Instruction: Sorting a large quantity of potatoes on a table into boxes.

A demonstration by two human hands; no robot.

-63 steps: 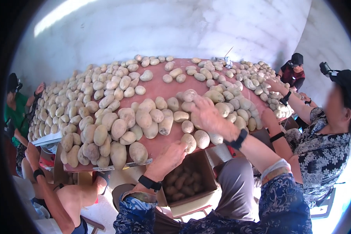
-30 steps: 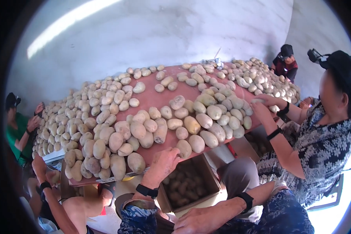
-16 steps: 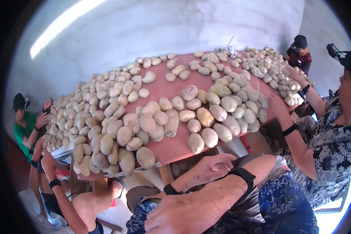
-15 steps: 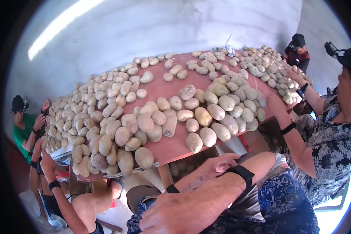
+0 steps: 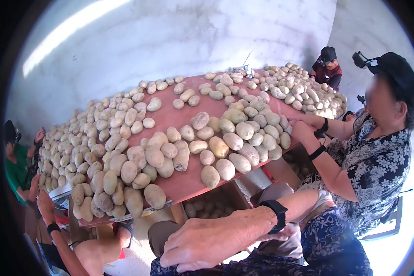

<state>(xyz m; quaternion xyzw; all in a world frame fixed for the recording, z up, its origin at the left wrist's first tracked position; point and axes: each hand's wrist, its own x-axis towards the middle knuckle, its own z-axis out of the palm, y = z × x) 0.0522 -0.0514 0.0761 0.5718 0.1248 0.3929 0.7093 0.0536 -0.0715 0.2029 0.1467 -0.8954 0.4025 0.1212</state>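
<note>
My right hand (image 5: 198, 241) reaches leftward across my lap, below the table edge, a black band (image 5: 278, 215) on its wrist. Its fingers are bent and close together; their tips point down over dark blue patterned cloth, and whatever is under them is hidden. My left hand (image 5: 286, 232) shows beyond my right forearm, partly covered by it and blurred. Its visible fingers look loosely stretched, with nothing seen in them. Neither hand touches the potatoes; nearest on the table are a row of large pale potatoes (image 5: 225, 169) and a yellower potato (image 5: 219, 147).
A reddish table (image 5: 188, 178) bears heaps of potatoes. Beneath it stand wooden bins (image 5: 234, 195) with more potatoes. A co-worker in a flowered shirt (image 5: 377, 156) sits at the right; other people are at the left and far right. A pale wall (image 5: 179, 37) rises behind.
My left hand has drawn down and back behind my right forearm. The view has shifted, so the table sits further left. The right-hand co-worker's hands have come together near the table edge.
</note>
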